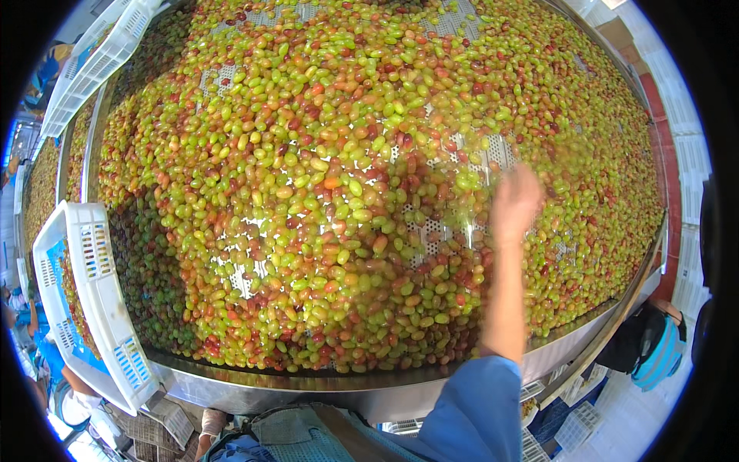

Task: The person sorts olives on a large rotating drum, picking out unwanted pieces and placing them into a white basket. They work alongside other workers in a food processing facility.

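Loose green and red grapes spread over a perforated table surface in front of me, piled deeper in some places than others. My bare right hand is over the right-hand part of the grapes, its arm in a blue sleeve. Motion blurs it, and the curled fingers hide whether anything is in them. What appears to be my left hand, in a pale glove or wrap, shows low down beside my body, just outside the metal rim. Its fingers cannot be made out.
A white plastic crate with a blue lining and grapes in it sits at the table's left edge. Another white crate stands farther up. Several crates lie below at right, near a person in black and blue. Other people are at left.
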Motion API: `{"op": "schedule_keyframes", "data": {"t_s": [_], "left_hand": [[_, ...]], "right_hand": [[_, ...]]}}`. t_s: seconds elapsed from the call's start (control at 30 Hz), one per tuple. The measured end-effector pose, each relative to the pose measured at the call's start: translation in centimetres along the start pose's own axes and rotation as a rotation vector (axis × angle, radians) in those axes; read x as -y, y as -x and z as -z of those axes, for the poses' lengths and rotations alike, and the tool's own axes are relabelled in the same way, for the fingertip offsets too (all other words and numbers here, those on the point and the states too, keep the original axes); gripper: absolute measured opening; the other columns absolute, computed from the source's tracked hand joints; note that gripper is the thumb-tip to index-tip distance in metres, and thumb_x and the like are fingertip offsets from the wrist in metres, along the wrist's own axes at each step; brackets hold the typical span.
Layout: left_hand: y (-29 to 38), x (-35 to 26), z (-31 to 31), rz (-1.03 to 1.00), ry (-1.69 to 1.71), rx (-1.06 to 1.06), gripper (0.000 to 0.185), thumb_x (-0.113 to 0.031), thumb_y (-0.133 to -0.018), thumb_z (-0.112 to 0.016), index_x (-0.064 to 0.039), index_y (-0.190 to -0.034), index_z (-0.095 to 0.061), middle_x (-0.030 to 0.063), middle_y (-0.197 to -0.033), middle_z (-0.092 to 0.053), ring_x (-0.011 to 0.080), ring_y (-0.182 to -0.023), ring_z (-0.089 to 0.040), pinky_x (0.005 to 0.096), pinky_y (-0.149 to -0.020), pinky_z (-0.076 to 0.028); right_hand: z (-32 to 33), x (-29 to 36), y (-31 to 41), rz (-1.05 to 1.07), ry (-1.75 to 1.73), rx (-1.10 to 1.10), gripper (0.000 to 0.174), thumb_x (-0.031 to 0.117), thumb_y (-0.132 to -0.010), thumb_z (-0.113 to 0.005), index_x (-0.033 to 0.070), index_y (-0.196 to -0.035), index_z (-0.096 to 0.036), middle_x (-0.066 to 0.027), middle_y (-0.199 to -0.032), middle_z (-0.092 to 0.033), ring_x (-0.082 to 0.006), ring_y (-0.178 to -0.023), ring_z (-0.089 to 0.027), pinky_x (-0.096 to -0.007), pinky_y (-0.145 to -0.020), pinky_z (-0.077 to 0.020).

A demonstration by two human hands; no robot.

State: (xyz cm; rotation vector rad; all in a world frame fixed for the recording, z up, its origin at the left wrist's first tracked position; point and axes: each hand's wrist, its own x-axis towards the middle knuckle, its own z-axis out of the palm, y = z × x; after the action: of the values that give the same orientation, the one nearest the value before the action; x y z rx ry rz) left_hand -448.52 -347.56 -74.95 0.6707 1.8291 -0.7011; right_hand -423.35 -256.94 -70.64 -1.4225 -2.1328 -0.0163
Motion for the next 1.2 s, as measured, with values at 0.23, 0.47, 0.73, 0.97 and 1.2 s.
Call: {"op": "schedule_keyframes", "data": {"t_s": [0.23, 0.47, 0.73, 0.97, 1.2], "left_hand": [[1.5, -0.8, 4.3, 0.029, 0.057, 0.050, 0.030, -0.021, -0.086, -0.063, -0.011, -0.113, -0.074, 0.0103, -0.120, -0.071, 0.0263, -0.113, -0.065, 0.0385, -0.095, -0.050], [4.3, -0.3, 7.3, 0.114, 0.149, 0.175, 0.025, -0.019, -0.084, -0.062, -0.008, -0.102, -0.077, 0.0107, -0.104, -0.076, 0.0276, -0.096, -0.072, 0.0395, -0.083, -0.055], [12.6, -10.2, 26.6, -0.024, 0.521, -0.172, 0.037, -0.044, -0.090, -0.062, -0.017, -0.111, -0.076, 0.0156, -0.103, -0.074, 0.0360, -0.097, -0.070, 0.0435, -0.086, -0.054], [12.8, -11.6, 30.0, -0.588, 1.423, -0.583, 0.047, -0.035, -0.092, -0.071, -0.007, -0.129, -0.065, 0.0163, -0.114, -0.073, 0.0248, -0.107, -0.071, 0.0346, -0.092, -0.054], [15.2, -4.5, 26.5, -0.580, 1.613, -0.457, 0.034, -0.015, -0.090, -0.076, -0.001, -0.120, -0.071, 0.0080, -0.105, -0.075, 0.0128, -0.092, -0.069, 0.0286, -0.082, -0.055]], "right_hand": [[0.3, -11.0, -7.3, -0.055, 0.241, 0.286, 0.037, 0.013, -0.088, -0.069, 0.011, -0.125, -0.069, -0.0066, -0.134, -0.063, -0.0342, -0.121, -0.055, -0.0430, -0.109, -0.0424], [-1.3, -10.9, -2.8, 0.128, 0.137, 0.191, 0.030, 0.021, -0.092, -0.066, 0.006, -0.117, -0.071, -0.0178, -0.119, -0.068, -0.0371, -0.109, -0.061, -0.0491, -0.102, -0.0445], [2.3, 20.0, 9.9, 0.376, -0.466, 0.329, 0.007, 0.007, -0.086, -0.067, 0.009, -0.092, -0.071, -0.0101, -0.106, -0.073, -0.0272, -0.095, -0.067, -0.0416, -0.094, -0.0483], [12.2, 40.8, 26.4, 0.754, -0.977, 0.842, 0.019, 0.014, -0.081, -0.074, 0.007, -0.097, -0.068, -0.0121, -0.086, -0.069, -0.0346, -0.079, -0.067, -0.0441, -0.071, -0.0529], [17.5, 48.0, 31.3, 0.754, -0.846, 1.007, 0.019, 0.019, -0.083, -0.072, 0.007, -0.096, -0.066, -0.0128, -0.086, -0.069, -0.0348, -0.077, -0.067, -0.0438, -0.070, -0.0529]]}}
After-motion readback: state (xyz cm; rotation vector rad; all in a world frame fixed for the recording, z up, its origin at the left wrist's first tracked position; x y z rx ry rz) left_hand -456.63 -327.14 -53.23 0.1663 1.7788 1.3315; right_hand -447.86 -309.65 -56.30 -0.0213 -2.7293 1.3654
